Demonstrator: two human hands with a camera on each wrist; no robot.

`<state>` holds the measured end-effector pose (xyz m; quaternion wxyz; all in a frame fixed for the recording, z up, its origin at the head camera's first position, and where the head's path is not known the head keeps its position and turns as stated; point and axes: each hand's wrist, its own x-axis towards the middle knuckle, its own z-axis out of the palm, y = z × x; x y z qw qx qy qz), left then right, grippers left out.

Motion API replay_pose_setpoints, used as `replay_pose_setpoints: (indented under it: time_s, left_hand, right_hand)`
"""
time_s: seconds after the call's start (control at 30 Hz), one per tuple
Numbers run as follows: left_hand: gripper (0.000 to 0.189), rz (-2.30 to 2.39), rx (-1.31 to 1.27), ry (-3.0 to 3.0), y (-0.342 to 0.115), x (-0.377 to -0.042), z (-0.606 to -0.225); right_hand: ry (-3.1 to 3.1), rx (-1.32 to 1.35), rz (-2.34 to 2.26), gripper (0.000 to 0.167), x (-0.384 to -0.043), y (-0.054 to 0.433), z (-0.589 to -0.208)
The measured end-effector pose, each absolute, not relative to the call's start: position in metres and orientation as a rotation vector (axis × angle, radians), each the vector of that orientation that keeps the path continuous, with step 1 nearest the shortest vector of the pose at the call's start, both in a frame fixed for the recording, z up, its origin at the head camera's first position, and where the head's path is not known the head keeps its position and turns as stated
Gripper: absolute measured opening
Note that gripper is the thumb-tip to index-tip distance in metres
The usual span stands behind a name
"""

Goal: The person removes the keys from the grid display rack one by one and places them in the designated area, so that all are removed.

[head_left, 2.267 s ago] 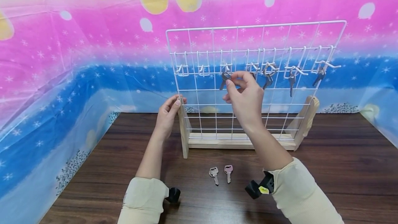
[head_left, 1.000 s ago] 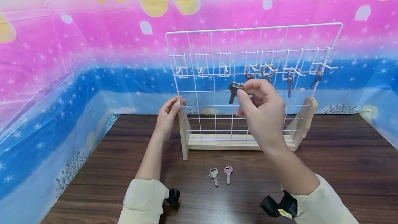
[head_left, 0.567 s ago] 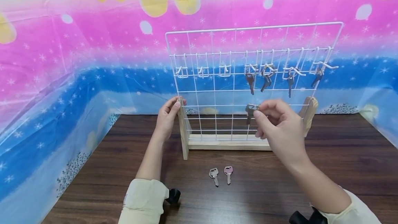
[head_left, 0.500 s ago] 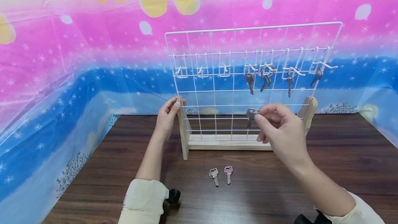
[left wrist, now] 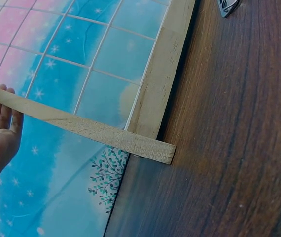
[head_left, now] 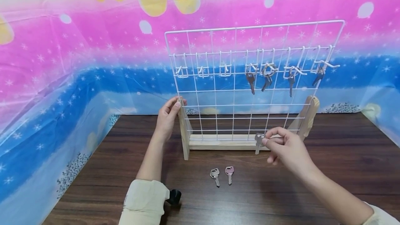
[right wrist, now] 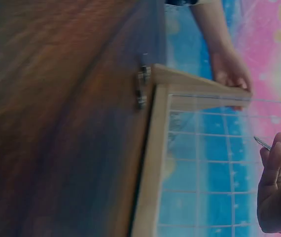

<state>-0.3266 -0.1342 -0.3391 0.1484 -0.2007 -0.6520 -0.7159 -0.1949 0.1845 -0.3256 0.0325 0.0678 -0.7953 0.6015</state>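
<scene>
My right hand (head_left: 289, 150) pinches a key (head_left: 258, 141) by its head between thumb and index finger, the blade hanging down, just in front of the rack's wooden base bar (head_left: 222, 145). In the right wrist view the key (right wrist: 262, 143) appears edge-on at the fingertips. At the rack's left side, my left hand (head_left: 167, 117) grips the top of the wooden side post (head_left: 184, 131). Two keys lie on the table before the rack: a silver key (head_left: 215, 176) with a ring and a pink-headed key (head_left: 229, 173).
The white wire grid (head_left: 254, 26) stands upright in its wooden frame. Several keys, among them one key (head_left: 292, 85), hang from hooks on its right half. Three hooks on the left, including the left-end hook (head_left: 182, 72), bear nothing. A patterned cloth (head_left: 93, 44) surrounds the dark wooden table (head_left: 131, 152).
My right hand has taken the key off the third hook from the left and carried it down and to the right, toward the base bar. The left hand has stayed on the post.
</scene>
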Motion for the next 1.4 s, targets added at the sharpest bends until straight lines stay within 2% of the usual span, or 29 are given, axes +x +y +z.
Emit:
replay_pose_setpoints:
  time_s: [0.7,1.17,1.4]
  left_hand:
    - [0.034,-2.072,-0.584,-1.879,-0.135,-0.327,-0.34]
    - [0.033,-2.069,-0.59,-1.881,-0.135,-0.326,-0.338]
    - [0.033,-2.07,-0.584,-1.877,-0.134,-0.326,-0.339]
  right_hand:
    - [-2.697,0.062,2.086,0.016,-0.21,0.18,-0.401]
    - [-2.755,-0.023,2.011,0.012,-0.215,0.17,-0.415]
    - [-2.828,0.005,1.813,0.008,-0.218,0.168,-0.419]
